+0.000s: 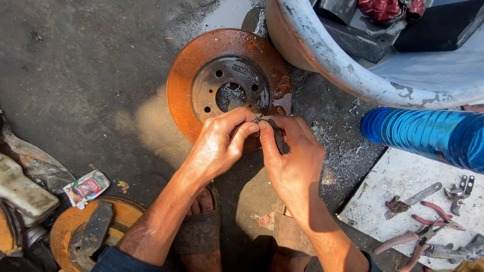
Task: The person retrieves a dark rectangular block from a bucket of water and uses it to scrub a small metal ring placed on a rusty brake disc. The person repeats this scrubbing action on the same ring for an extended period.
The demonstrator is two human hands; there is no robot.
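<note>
My left hand (222, 143) and my right hand (292, 156) meet over the near edge of a rusty orange brake disc (186, 80) that lies flat on the dark ground. Both pinch a small dark metal piece (275, 132) between fingertips and thumbs. The left fingers grip its upper end, the right hand wraps its lower part. What exactly the piece is cannot be made out. My sandalled feet (201, 226) show below the forearms.
A large grey tub (322, 55) stands at the upper right, a blue plastic bottle (428, 133) lies beside it. Pliers and cutters (428, 221) rest on a white board at the lower right. A second rusty disc (75, 226) and a crumpled wrapper (86, 187) lie at the lower left.
</note>
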